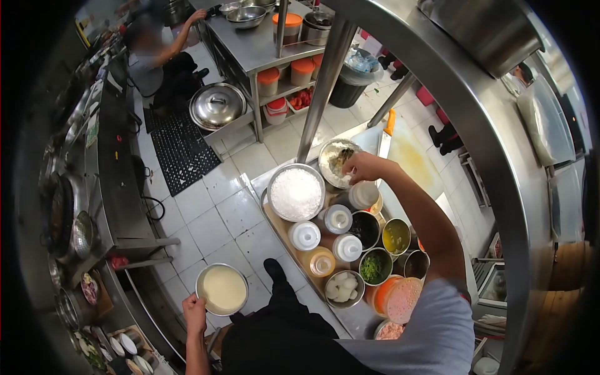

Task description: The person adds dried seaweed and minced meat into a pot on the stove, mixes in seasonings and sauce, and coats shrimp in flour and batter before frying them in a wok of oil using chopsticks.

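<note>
My left hand point(195, 307) grips the rim of a metal bowl point(222, 289) of smooth, cream-coloured liquid, held level above the floor at lower left. My right hand point(367, 167) reaches far forward, fingers pinched together at a metal bowl of white, crumbly stuff point(333, 169). Whatever the fingers pinch is too small to make out. Some dark bits point(344, 155) lie in that bowl beside the fingertips. Closer to me stands a bigger bowl heaped with white powder point(295, 192). Below my right forearm are several squeeze bottles point(338, 219).
A metal tray point(281, 225) carries the bottles and pots, including chopped greens point(374, 267), yellow liquid point(397, 236) and white pieces point(345, 287). A steel post point(325, 81) rises behind the bowls. A cutting board point(412, 156) holds an orange-handled knife point(390, 123). Another person point(159, 62) is at far left.
</note>
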Demonstrator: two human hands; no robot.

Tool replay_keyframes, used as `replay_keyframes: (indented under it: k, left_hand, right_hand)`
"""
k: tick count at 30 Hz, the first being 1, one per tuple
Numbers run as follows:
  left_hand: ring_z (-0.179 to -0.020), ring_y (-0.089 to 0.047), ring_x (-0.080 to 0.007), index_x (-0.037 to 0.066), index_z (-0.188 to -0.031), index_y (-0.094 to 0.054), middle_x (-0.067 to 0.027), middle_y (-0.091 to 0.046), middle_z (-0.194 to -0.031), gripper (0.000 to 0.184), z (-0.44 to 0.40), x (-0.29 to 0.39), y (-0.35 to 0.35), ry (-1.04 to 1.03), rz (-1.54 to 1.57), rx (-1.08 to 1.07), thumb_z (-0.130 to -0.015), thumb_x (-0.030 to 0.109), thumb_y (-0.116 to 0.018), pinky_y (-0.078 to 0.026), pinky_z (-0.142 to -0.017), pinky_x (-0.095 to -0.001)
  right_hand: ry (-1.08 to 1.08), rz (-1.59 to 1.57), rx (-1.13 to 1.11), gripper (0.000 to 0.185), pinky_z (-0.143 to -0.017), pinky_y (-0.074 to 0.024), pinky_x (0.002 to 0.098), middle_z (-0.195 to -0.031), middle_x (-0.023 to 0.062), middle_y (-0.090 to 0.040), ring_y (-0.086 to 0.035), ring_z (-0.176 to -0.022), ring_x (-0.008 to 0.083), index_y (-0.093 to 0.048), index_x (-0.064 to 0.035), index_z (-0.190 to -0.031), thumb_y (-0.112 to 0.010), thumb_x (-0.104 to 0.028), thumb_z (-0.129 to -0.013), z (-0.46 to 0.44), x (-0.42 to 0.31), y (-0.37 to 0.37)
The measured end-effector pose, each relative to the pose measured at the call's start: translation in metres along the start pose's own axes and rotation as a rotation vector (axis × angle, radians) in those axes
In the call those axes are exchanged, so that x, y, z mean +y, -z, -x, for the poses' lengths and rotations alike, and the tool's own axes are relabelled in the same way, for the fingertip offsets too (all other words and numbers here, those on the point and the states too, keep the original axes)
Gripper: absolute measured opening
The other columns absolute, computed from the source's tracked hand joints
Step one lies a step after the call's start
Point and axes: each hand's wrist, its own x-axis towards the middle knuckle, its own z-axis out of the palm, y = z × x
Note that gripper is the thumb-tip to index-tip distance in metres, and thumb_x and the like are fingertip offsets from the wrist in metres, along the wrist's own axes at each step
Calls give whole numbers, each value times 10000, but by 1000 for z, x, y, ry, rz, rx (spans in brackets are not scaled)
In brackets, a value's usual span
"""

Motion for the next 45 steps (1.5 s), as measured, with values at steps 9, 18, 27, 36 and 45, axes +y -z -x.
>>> replay_keyframes:
  k: [9, 18, 27, 36, 45]
  left_hand:
    - [-510, -317, -32, 20, -581, -505, 63, -424, -560, 149, -3, -15, -4, 23, 41, 26, -730, 10, -497, -238, -460, -240]
    - [-474, -315, -26, 56, -570, -480, 69, -406, -543, 179, 5, -10, -8, -14, -8, 3, -744, 28, -511, -222, -430, -235]
    - [-457, -309, -30, 70, -545, -466, 66, -395, -521, 209, 7, -7, -15, 3, 30, 6, -740, 36, -531, -227, -419, -236]
    - [-456, -303, -32, 75, -533, -446, 63, -391, -514, 226, 4, -5, -17, -3, 16, -12, -731, 31, -545, -219, -413, -245]
    - [-527, -334, -30, 14, -586, -492, 59, -426, -567, 159, 1, -1, -21, 34, 31, -68, -744, -3, -502, -252, -465, -232]
  right_hand:
    - [-6, 244, 162, 380, -789, -493, 393, -912, 135, -664, -616, -863, 327, -664, -78, -1015, -714, -156, -646, -14, -15, 6]
    - [132, 614, 18, 404, -846, -493, 371, -983, 74, -668, -595, -980, 283, -667, -135, -1058, -677, -87, -657, -32, 2, 1]
    - [270, 845, 20, 208, -805, -478, 387, -857, 90, -653, -592, -926, 261, -644, -85, -897, -632, -116, -692, -30, 2, -2]
    - [62, 372, -56, 328, -832, -457, 436, -855, 152, -631, -592, -878, 353, -553, -50, -1047, -575, -100, -724, -21, -23, 17]
    - [49, 110, 238, 347, -822, -475, 405, -901, 166, -613, -590, -888, 341, -610, -54, -1001, -629, -81, -656, -21, -22, -4]
